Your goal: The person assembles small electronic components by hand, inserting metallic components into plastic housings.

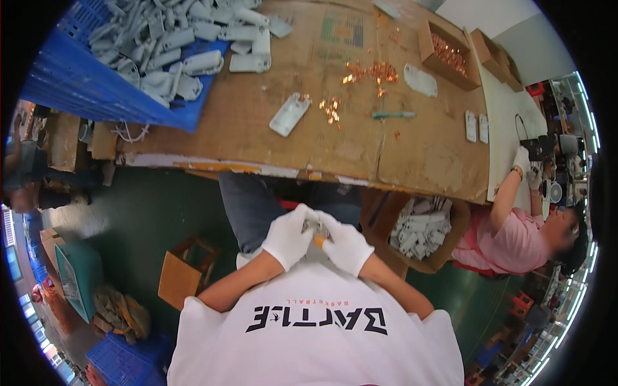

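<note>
My left hand (288, 239) and my right hand (347, 246), both in white gloves, meet in front of my chest, below the table's near edge. Their fingers are curled together around something small, mostly hidden between them. A small orange bit (319, 241) shows by the right fingers; I cannot tell what it belongs to. Beyond the hands, a white plastic casing (288, 116) lies on the cardboard-covered table (257, 145). Small shiny copper pieces (331, 111) are scattered beside it, with a larger pile of copper pieces (372, 72) farther back.
A blue crate (96, 87) heaped with white casings (174, 40) stands at left. A green pen (394, 115) and a cardboard tray (468, 78) of copper pieces are at right. Below sits a carton (458, 241) of white parts. A co-worker (515, 241) works at far right; a wooden stool (179, 280) stands left.
</note>
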{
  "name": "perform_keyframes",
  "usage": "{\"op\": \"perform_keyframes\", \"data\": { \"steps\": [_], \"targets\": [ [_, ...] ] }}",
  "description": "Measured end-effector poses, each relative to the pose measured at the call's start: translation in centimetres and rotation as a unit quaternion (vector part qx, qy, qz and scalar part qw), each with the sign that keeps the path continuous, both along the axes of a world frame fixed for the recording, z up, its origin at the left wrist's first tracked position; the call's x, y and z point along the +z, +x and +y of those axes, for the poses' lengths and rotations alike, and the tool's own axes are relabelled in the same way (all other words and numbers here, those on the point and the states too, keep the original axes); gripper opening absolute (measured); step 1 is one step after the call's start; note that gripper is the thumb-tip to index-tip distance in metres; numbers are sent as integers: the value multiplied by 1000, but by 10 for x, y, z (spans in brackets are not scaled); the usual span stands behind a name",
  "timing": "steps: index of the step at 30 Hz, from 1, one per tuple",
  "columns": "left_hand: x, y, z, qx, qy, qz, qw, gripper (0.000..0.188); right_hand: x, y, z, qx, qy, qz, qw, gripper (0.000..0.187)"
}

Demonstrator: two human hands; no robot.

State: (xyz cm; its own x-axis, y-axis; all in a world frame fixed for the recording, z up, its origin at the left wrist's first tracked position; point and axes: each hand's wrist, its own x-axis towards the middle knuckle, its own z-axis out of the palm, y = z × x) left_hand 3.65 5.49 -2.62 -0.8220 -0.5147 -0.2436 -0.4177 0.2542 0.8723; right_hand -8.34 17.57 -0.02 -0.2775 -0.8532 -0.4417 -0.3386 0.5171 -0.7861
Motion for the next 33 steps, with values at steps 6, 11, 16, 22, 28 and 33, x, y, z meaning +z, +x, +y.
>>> {"op": "perform_keyframes", "data": {
  "steps": [6, 11, 16, 22, 28, 33],
  "targets": [
    [3, -10, 2, 0, 28, -69, 997, 13, -3, -2, -3, 12, 36, 18, 999, 57],
    [4, -43, -25, 44, -2, -18, 999, 14, 22, -8, -25, -94, 32, 78, 992, 95],
    [39, -113, -60, 17, -75, 98, 992, 44, -8, -91, -60, -138, -43, 336, 931, 85],
    [0, -143, -254, 96, -514, 27, 852, 45, -12, -337, 1, -232, 61, 618, 749, 72],
    [-33, -140, -306, 45, -539, -66, 838, 49, -46, -416, 38, -201, 172, 659, 704, 53],
    [1, -147, -287, 64, -505, -149, 848, 22, -11, -369, -24, -153, -58, 692, 703, 41]
  ]
}}
